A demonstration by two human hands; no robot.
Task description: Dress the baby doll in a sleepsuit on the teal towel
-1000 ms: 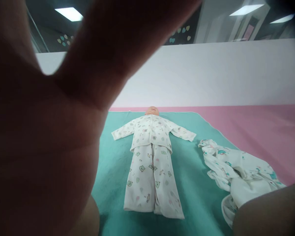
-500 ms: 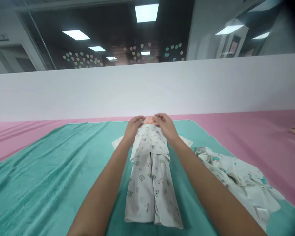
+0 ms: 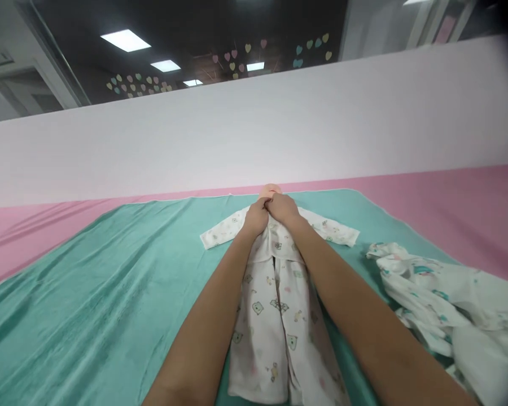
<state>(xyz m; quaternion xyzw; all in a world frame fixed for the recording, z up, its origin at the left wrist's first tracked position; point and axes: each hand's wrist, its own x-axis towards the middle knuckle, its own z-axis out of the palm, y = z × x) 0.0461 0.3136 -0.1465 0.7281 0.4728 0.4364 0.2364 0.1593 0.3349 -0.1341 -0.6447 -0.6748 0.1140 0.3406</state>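
A doll lies on its back on a green blanket, its head [image 3: 272, 188] just beyond my hands. It wears a white printed long-sleeved top [image 3: 340, 231], arms spread to both sides, and matching pants [image 3: 258, 332]. My left hand [image 3: 257, 216] and my right hand [image 3: 283, 208] meet at the top's neckline, below the doll's chin. Both have bent fingers pinched together at the collar. The bit of fabric between the fingertips is mostly hidden by the hands.
The green blanket [image 3: 122, 293] covers a pink mat [image 3: 469, 208]. Crumpled white baby clothes [image 3: 432, 287] with teal prints lie to the right. A low white wall [image 3: 195, 146] runs behind, with dark glass and heart stickers above it.
My hands have come together from either side of the doll's neck and closed on the collar. My view has tilted, and the doll and crumpled clothes appear further right.
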